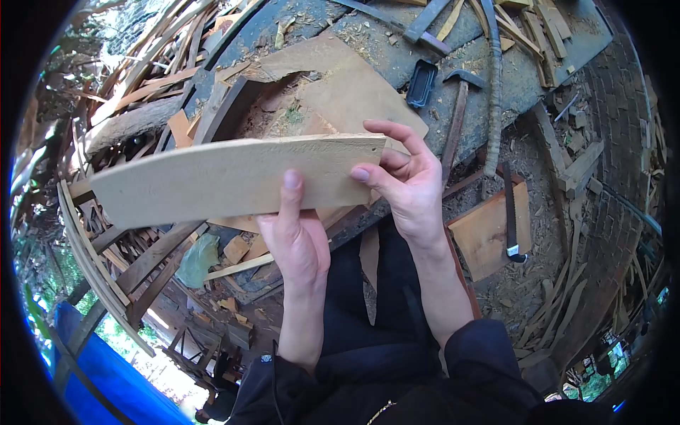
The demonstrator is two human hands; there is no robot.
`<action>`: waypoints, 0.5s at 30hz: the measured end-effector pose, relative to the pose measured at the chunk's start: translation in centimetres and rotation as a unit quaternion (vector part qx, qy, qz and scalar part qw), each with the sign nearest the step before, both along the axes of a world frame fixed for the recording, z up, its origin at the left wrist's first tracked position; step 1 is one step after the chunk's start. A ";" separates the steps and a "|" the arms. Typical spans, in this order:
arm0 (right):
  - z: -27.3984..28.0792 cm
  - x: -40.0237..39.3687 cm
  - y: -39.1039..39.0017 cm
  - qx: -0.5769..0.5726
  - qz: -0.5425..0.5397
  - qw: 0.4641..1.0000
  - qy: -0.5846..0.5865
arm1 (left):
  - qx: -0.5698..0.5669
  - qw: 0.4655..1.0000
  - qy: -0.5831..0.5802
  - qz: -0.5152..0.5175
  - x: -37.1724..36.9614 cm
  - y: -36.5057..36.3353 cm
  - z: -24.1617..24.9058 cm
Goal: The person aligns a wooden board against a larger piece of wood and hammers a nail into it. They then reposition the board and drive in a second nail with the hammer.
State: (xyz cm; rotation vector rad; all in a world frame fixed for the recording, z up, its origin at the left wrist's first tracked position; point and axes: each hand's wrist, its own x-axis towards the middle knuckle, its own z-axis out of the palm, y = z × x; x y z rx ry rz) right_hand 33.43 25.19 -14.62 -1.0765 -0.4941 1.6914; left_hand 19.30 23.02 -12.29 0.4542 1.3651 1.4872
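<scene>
A long pale wooden board (212, 177), its left end cut to a curve, is held up in front of me above the work surface. My left hand (294, 237) grips its lower edge near the middle, thumb on the near face and the other fingers hidden behind. At the board's right end, my right hand (407, 180) pinches it, with the thumb on the near face and the index finger over the top corner. A small dark spot marks the face near that corner.
A hammer (459, 117), a small dark tray (422, 83) and a second hammer (425, 32) lie on the dark worktop (354, 35) among shavings. At right, a handsaw (511, 219) rests by a wood panel (485, 237). Scrap wood (159, 85) is piled at left.
</scene>
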 end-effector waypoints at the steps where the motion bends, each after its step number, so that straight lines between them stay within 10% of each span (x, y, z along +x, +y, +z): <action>1: 0.1 0.3 0.3 0.012 0.000 1.000 -0.001 | 0.003 0.999 -0.015 0.049 -0.2 -0.3 0.1; 8: -1.2 2.4 3.4 0.053 -0.041 0.992 -0.105 | 0.026 0.965 -0.082 0.248 -7.0 -4.8 1.1; 15: -3.0 0.0 4.4 0.013 0.080 0.980 -0.183 | -0.074 0.969 0.012 0.235 -12.3 -11.4 -1.6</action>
